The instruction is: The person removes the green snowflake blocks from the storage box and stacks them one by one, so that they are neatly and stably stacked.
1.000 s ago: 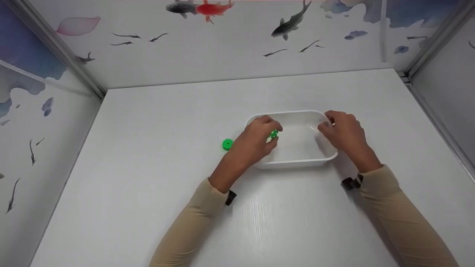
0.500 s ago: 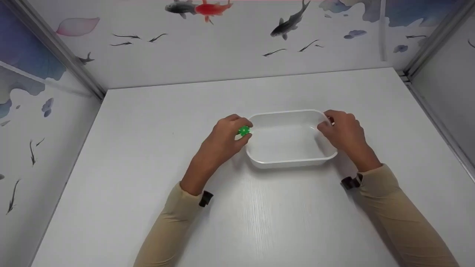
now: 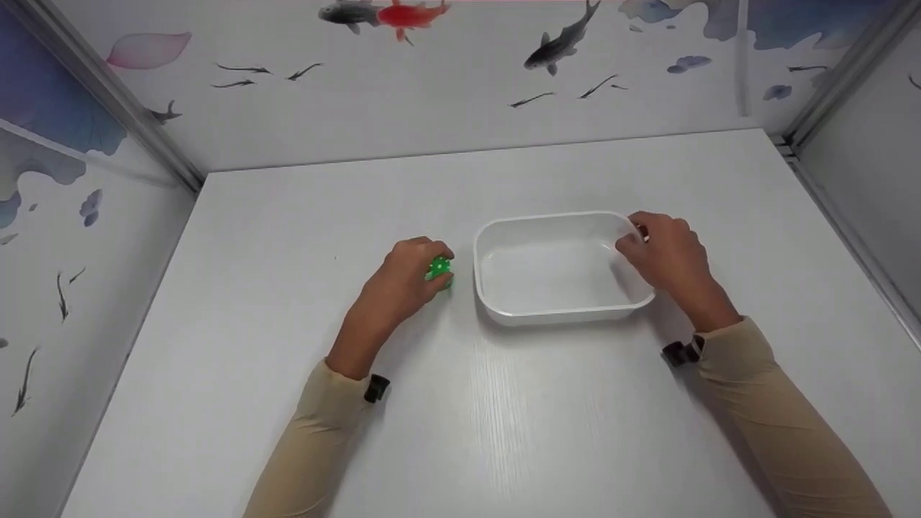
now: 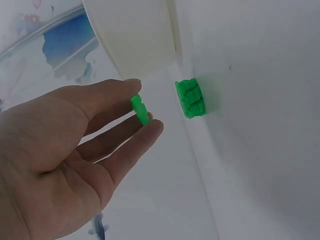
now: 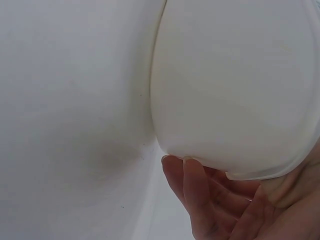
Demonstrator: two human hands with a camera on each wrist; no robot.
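Observation:
My left hand (image 3: 398, 284) pinches a green notched plastic disc (image 4: 140, 110) between thumb and fingertips, left of the white tray (image 3: 554, 314). Just beyond those fingertips, a short stack of similar green discs (image 4: 191, 98) stands on the table, apart from the held one in the left wrist view. From overhead, the hand and its disc hide most of that stack. At the tray's right end, my right hand (image 3: 669, 252) grips the rim, thumb inside. Its fingertips lie against the outer wall in the right wrist view. Nothing shows inside the tray.
Both hands work over a white tabletop (image 3: 460, 432). Upright panels printed with fish (image 3: 460, 101) enclose the table at the back and on the left, and a plain panel stands on the right. Black wrist devices (image 3: 377, 388) sit at both cuffs.
My left hand has moved left with the green disc, from over the tray, past its left rim, down to the stack on the table. The right hand and tray have stayed put.

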